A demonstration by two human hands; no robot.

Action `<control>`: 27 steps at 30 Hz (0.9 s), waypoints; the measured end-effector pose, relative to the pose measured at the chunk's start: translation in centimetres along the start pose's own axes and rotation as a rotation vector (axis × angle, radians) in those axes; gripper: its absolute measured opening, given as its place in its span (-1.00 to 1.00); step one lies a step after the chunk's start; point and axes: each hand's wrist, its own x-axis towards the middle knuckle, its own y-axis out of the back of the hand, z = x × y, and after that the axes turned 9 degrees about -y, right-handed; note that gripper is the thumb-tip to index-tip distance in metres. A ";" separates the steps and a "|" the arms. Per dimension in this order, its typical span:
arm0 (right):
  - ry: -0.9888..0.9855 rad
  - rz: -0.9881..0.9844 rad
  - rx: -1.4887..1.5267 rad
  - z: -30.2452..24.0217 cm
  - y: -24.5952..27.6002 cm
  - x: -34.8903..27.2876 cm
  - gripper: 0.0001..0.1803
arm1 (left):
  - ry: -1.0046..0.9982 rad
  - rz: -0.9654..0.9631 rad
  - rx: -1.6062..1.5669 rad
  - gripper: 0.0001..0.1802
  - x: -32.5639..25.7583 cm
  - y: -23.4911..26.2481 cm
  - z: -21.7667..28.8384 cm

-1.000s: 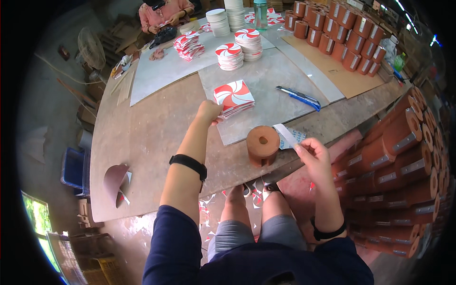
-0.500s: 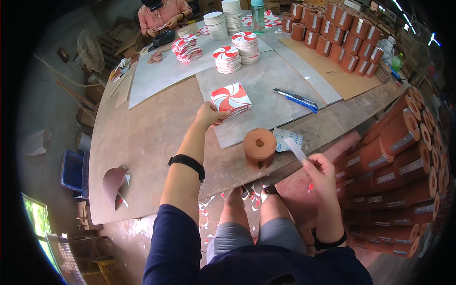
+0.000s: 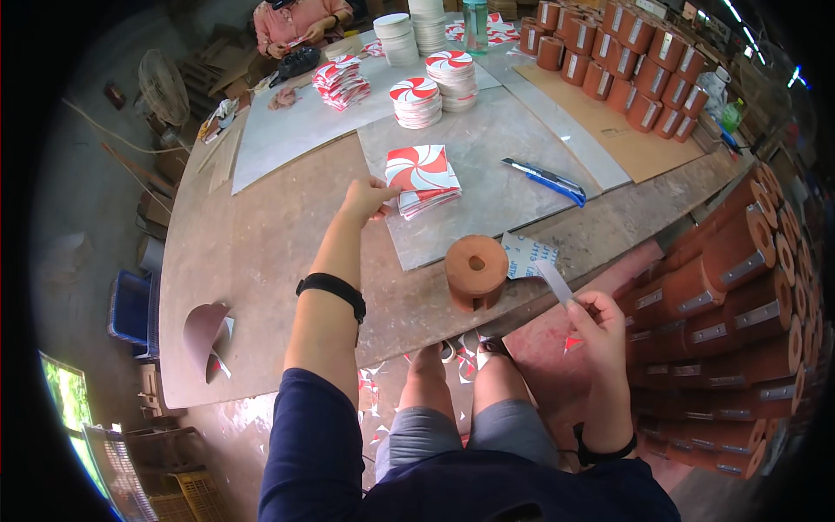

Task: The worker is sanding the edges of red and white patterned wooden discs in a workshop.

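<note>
My left hand [image 3: 370, 199] pinches the lower left corner of the top square card [image 3: 419, 167], which has a red-and-white swirl print. That card sits askew over a small stack of similar cards [image 3: 430, 204] on a grey sheet. In my right hand [image 3: 598, 326], thumb and fingers grip a narrow pale strip [image 3: 553, 279], held beyond the table's near edge. Between my hands stands a brown cylinder [image 3: 477, 265] with a hole in its top and a notch low on its near side. Beside it lies a piece of printed pale paper [image 3: 528, 252].
A blue utility knife [image 3: 546, 180] lies on the grey sheet. Round swirl-printed discs [image 3: 416, 103] stand stacked farther back. Brown cylinders fill the far right corner [image 3: 639, 74] and a tall pile [image 3: 731, 296] right of me. A curved brown sheet [image 3: 205, 341] lies left. Across the table sits another person [image 3: 300, 26].
My left hand has drawn slightly left, and the top card has turned and shifted off the stack's edges. My right hand still holds the strip, slightly lower and farther right.
</note>
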 end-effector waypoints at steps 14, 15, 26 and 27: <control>-0.066 -0.072 0.339 1.3 1.2 0.3 -0.90 | 0.304 -0.019 -0.797 -0.85 -1.7 0.2 -1.1; -0.082 -0.096 0.360 1.3 1.2 0.2 -0.89 | 0.326 -0.007 -0.826 -0.82 -1.7 0.2 -1.0; -0.205 -0.275 0.516 2.0 1.5 -0.7 -0.88 | 0.173 0.198 -0.758 -0.68 -1.4 -1.3 -1.1; -0.184 -0.274 0.493 2.0 1.6 -0.8 -0.91 | 0.138 0.204 -0.840 -0.69 -2.1 -1.0 -0.9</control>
